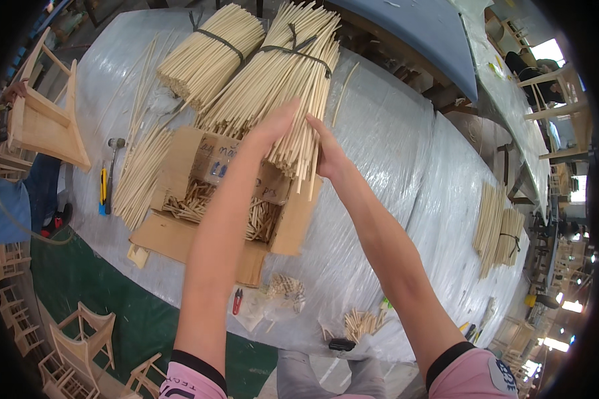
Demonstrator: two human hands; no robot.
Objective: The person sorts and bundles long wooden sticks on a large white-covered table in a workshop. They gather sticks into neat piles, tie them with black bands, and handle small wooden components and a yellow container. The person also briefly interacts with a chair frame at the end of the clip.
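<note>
A big bundle of thin pale wooden sticks [246, 106], tied with a black strap, lies at the far middle of the table, its near ends loose. My left hand [277, 128] presses its fingers against the near part of the sticks from the left. On the other side my right hand [329, 151] closes round the stick ends, its thumb on top and its other fingers partly hidden. A few sticks poke out lower between my hands. Below them stands an open cardboard box [287, 229] holding short wooden pieces [263, 219], partly covered by my left forearm.
A second tied bundle [209, 50] and loose sticks [143, 176] lie left. A hammer [116, 153], a yellow cutter [104, 186] and red snips [237, 300] rest on the plastic-covered table [386, 173]. Smaller bundles [499, 229] lie right. A person holds a chair [50, 123] at left.
</note>
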